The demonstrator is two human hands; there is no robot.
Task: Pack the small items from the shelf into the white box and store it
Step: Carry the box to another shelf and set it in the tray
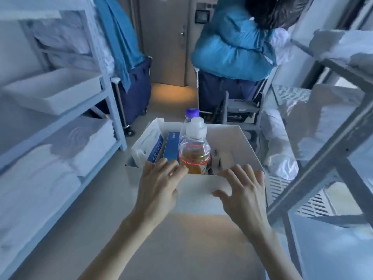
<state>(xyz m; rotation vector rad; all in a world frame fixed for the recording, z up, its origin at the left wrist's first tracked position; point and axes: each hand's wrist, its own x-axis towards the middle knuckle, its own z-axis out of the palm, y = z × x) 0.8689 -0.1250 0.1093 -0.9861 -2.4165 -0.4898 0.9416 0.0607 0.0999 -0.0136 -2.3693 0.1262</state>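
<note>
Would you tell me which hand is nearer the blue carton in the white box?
Left. The left hand grips the white box at its near rim, right in front of the blue carton; the right hand holds that rim farther right, past the amber bottle.

Your white box [201, 190] is open-topped and roughly level, with your left grip [159, 184] curled over the left end of its near rim and your right grip [244, 190] spread across the near wall at the right. At the left inside, a white packet [148, 141] with a blue label leans beside a blue carton [171, 146] standing on edge. Just right of them an amber-filled bottle [194, 154] with a white cap stands upright, a purple-capped bottle [191, 114] directly behind it.
</note>
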